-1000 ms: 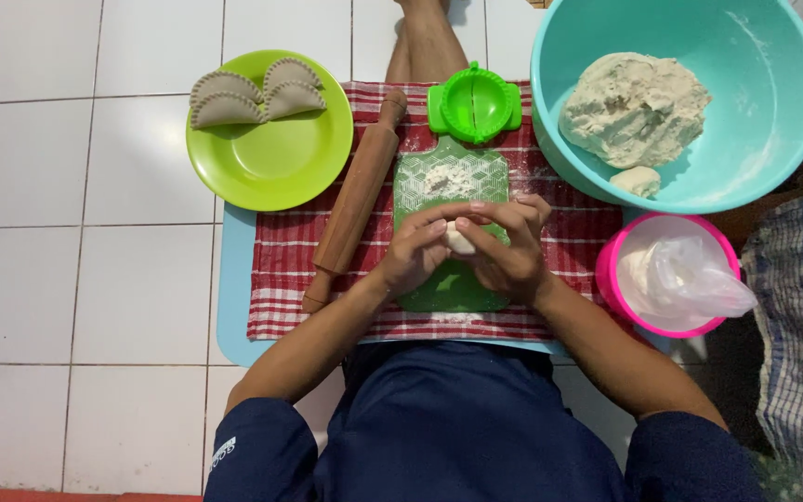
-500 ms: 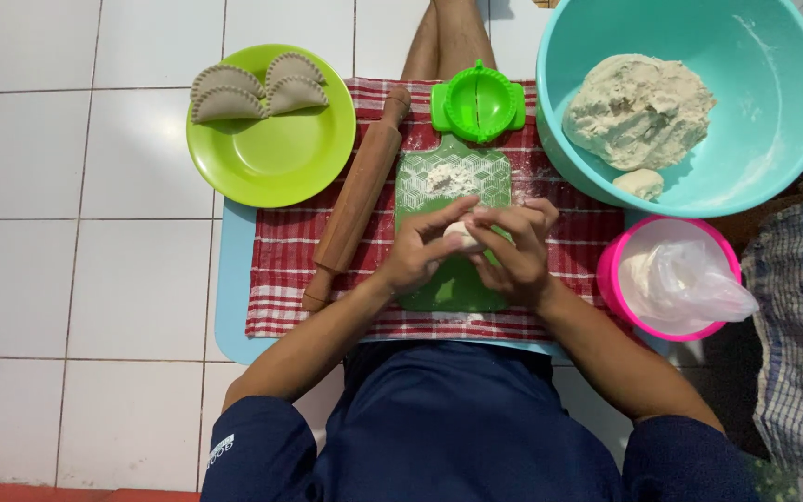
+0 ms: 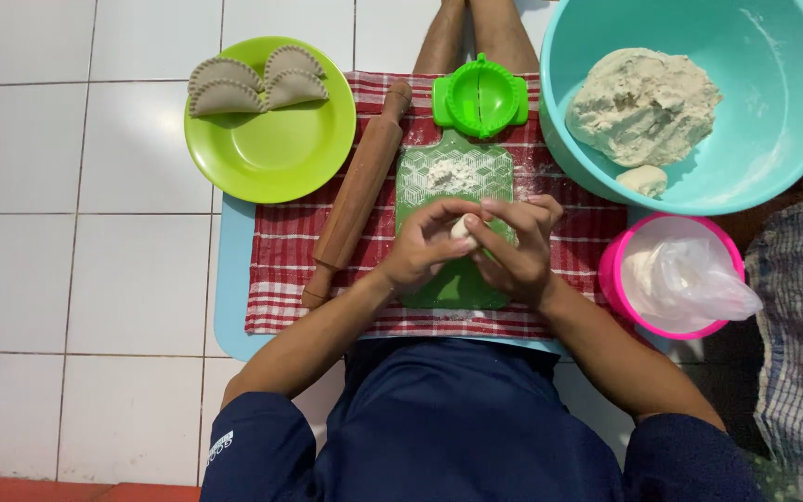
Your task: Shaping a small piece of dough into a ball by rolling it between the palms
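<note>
Both my hands meet over a green cutting board point(image 3: 457, 167) dusted with flour. My left hand point(image 3: 425, 246) and my right hand point(image 3: 518, 246) pinch a small pale dough piece point(image 3: 464, 228) between their fingers. A wooden rolling pin point(image 3: 360, 191) lies diagonally left of the board. A round green dumpling press point(image 3: 480, 96) sits just beyond the board. The board rests on a red checked cloth point(image 3: 281, 270) over a light blue mat point(image 3: 231, 279).
A lime green plate point(image 3: 271, 158) at far left holds three shaped dumplings point(image 3: 257, 82). A teal bowl point(image 3: 773, 74) at far right holds a large dough lump point(image 3: 643, 102) and a small piece point(image 3: 643, 179). A pink tub point(image 3: 611, 279) with a plastic bag stands right; a blue checked cloth point(image 3: 801, 344) beside it.
My fingers have shifted a little around the dough piece, working it between both hands. Everything else on the mat stays where it was.
</note>
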